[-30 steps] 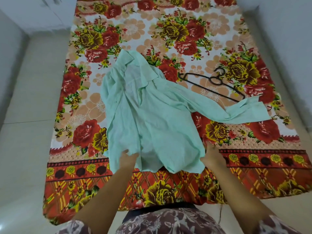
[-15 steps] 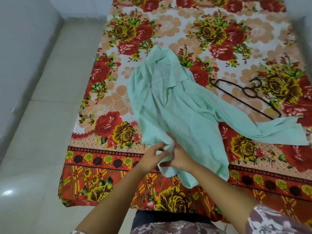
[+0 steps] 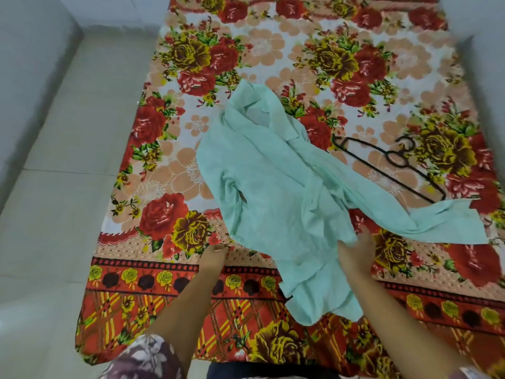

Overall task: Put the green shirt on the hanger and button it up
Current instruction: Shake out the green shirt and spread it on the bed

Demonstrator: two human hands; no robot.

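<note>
Head view: green shirt point(image 3: 287, 192) was found rumpled on the flowered bedspread point(image 3: 191, 173), collar far, hem near. Hanger point(image 3: 393, 162) lay far right of it, long axis slanting, unhooked. Right hand point(image 3: 355, 251) was spread on the hem, nearer the hanger; left hand point(image 3: 214, 255) was laid empty beside the shirt's left edge.
</note>
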